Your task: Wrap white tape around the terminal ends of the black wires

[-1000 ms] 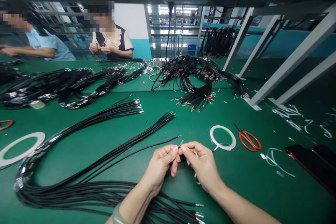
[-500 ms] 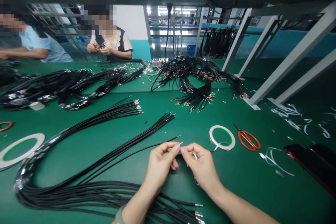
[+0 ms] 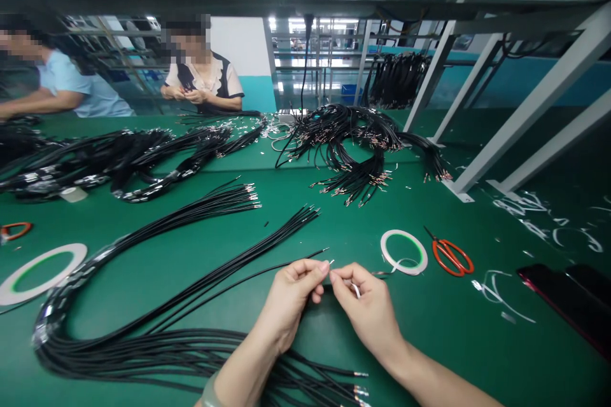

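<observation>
The left hand's (image 3: 292,296) fingers pinch a cable (image 3: 331,263) near its tip; the right hand's (image 3: 371,308) fingertips close together just beside it, a white strip (image 3: 356,290) among its fingers. Scissors (image 3: 442,255) lie right on the counter (image 3: 353,222).

I count two wide tape rolls (image 3: 404,235) and one small white roll (image 3: 74,194). I see one pair of scissors (image 3: 452,257), one other orange handle (image 3: 18,229) and two people (image 3: 210,79).

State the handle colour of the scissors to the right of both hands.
The scissors have orange-red handles, clearest in the head view.
</observation>
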`<state>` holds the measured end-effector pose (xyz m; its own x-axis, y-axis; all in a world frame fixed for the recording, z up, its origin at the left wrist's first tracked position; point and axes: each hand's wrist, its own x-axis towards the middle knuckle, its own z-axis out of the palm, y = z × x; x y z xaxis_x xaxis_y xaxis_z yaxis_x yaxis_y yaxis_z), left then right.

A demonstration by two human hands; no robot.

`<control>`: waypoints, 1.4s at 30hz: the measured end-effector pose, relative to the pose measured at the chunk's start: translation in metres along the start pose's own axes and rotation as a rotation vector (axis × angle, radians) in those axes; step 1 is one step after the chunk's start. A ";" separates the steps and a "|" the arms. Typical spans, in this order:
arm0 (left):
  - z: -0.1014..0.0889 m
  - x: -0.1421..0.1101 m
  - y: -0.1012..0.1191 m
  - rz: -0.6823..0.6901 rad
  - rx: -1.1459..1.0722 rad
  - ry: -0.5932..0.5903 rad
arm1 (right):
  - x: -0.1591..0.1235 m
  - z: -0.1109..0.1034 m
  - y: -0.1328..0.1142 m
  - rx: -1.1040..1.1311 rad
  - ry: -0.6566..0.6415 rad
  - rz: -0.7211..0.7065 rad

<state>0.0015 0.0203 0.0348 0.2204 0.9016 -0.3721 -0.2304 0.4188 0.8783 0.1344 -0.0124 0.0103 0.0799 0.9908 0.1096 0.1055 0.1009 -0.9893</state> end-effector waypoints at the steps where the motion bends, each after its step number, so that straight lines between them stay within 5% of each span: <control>1: 0.000 0.000 -0.001 0.021 0.049 0.012 | 0.000 0.000 -0.001 -0.003 0.003 -0.007; 13: 0.005 0.002 -0.013 0.124 0.078 0.099 | -0.002 0.001 -0.002 -0.021 0.016 -0.001; 20: -0.006 0.006 -0.015 0.158 0.128 -0.032 | 0.001 0.000 0.001 0.037 0.059 0.067; 26: -0.006 0.004 -0.019 0.330 0.443 0.134 | 0.002 0.002 -0.001 0.113 0.057 0.089; 42: -0.001 -0.001 -0.008 0.116 0.159 0.072 | 0.004 0.000 -0.002 0.146 0.029 0.106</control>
<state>0.0018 0.0160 0.0279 0.1314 0.9505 -0.2815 -0.0967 0.2949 0.9506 0.1342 -0.0090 0.0126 0.1119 0.9937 0.0043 -0.0498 0.0100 -0.9987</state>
